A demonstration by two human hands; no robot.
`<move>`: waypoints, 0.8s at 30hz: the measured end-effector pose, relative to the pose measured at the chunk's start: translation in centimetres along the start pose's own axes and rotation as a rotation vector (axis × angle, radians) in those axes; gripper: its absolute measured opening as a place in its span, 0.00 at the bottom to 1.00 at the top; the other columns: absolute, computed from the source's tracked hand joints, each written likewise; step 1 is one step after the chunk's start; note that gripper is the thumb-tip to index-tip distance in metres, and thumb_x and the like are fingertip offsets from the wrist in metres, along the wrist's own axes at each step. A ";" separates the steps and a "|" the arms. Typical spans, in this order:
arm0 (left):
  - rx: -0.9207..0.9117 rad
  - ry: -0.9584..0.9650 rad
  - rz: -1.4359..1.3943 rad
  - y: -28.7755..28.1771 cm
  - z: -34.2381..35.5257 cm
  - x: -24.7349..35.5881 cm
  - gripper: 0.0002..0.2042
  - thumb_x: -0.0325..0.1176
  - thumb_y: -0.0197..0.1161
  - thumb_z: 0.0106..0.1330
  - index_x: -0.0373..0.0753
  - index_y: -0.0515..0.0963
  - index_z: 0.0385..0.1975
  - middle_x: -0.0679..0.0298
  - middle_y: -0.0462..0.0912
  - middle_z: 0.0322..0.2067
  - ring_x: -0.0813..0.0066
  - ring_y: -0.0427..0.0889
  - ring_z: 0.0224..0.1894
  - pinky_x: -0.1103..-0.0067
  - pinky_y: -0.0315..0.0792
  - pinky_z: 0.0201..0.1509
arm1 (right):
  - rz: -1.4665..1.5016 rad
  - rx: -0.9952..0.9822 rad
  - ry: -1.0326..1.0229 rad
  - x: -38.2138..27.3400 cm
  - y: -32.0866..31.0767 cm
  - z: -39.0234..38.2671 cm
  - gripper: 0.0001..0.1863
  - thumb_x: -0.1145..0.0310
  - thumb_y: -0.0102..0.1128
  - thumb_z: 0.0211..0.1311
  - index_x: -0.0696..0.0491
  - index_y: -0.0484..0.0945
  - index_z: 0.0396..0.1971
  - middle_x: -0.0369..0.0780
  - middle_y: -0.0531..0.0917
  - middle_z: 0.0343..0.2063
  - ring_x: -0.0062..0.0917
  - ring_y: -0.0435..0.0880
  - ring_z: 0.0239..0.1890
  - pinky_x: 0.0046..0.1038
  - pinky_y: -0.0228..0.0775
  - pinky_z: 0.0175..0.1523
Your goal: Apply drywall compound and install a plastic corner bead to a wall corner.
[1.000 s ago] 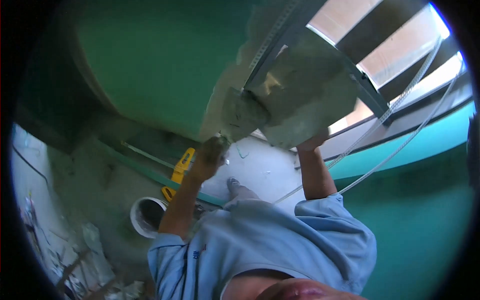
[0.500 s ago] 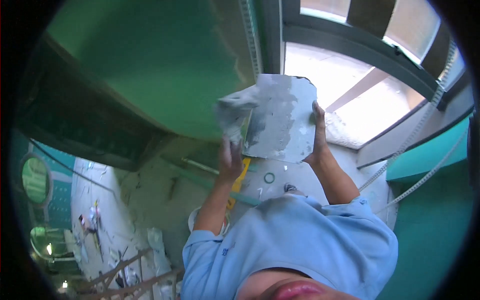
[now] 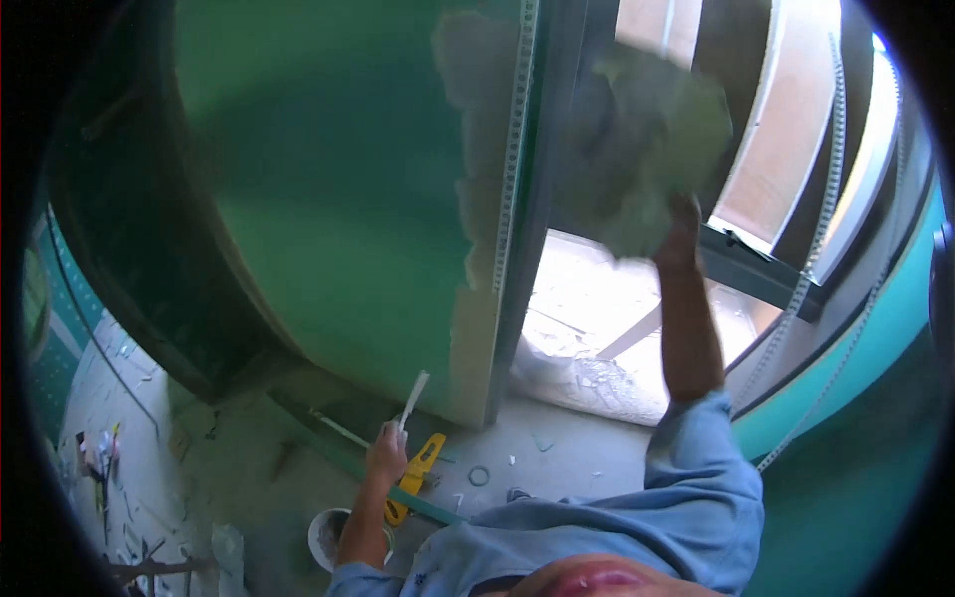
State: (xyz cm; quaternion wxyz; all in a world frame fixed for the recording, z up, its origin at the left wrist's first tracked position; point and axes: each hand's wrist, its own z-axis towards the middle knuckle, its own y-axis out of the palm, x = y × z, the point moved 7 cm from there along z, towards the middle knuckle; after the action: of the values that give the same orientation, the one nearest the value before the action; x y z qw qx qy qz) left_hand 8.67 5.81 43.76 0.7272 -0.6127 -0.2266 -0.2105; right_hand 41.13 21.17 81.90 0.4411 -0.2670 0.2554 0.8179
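My right hand (image 3: pixel 684 221) is raised in front of the window opening and grips the lower edge of a flat board (image 3: pixel 662 149) smeared with filler. Motion blurs the board, and some of the fingers are hidden. Lower down on the left, my left hand (image 3: pixel 386 458) is closed around a putty knife (image 3: pixel 415 396), whose pale blade shows edge-on and points up. The knife is well apart from the board. Between my hands stands a curved green wall panel (image 3: pixel 338 199), with a band of pale filler (image 3: pixel 482 189) along its right side.
A perforated corner strip (image 3: pixel 515 129) runs down the panel's edge. A yellow tool (image 3: pixel 423 468), a bucket (image 3: pixel 323 537) and a green ring (image 3: pixel 478 476) are on the floor. White rubble (image 3: pixel 587 383) lies at the opening. Perforated strips (image 3: pixel 821 219) hang at the right.
My right hand has lifted the board up toward the window. My left hand has dropped down and left with the putty knife, away from the board. The view has shifted toward the wall.
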 end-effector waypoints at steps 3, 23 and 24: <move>0.106 -0.088 -0.162 0.9 -0.4 -1.8 0.13 0.38 0.42 0.64 0.38 0.65 0.43 0.45 0.72 0.39 0.44 0.72 0.37 0.57 0.65 0.36 | -1.019 -0.334 -0.440 -6.0 8.9 8.7 0.43 0.49 0.66 0.37 0.54 0.62 0.55 0.45 0.75 0.43 0.34 0.74 0.45 0.38 0.67 0.48; 0.157 -0.236 -0.362 2.5 -0.7 -8.5 0.19 0.38 0.40 0.65 0.28 0.62 0.49 0.44 0.71 0.39 0.49 0.71 0.41 0.67 0.64 0.43 | -1.644 -0.445 -0.831 20.4 6.4 -5.2 0.30 0.57 0.62 0.34 0.56 0.74 0.42 0.46 0.71 0.41 0.34 0.64 0.45 0.43 0.61 0.44; 0.063 -0.301 -0.434 1.9 -0.6 -8.1 0.20 0.37 0.40 0.65 0.27 0.61 0.50 0.45 0.70 0.40 0.52 0.70 0.42 0.69 0.64 0.45 | -1.770 -0.502 -0.648 23.9 5.2 -6.9 0.29 0.57 0.61 0.36 0.56 0.73 0.43 0.44 0.71 0.42 0.33 0.63 0.46 0.42 0.60 0.44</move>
State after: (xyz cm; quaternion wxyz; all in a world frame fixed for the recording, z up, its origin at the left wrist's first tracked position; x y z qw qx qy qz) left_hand 3.24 5.79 37.39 0.6418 -0.5513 -0.4648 -0.2610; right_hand 26.95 28.13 62.02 0.8751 -0.2107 -0.3530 0.2554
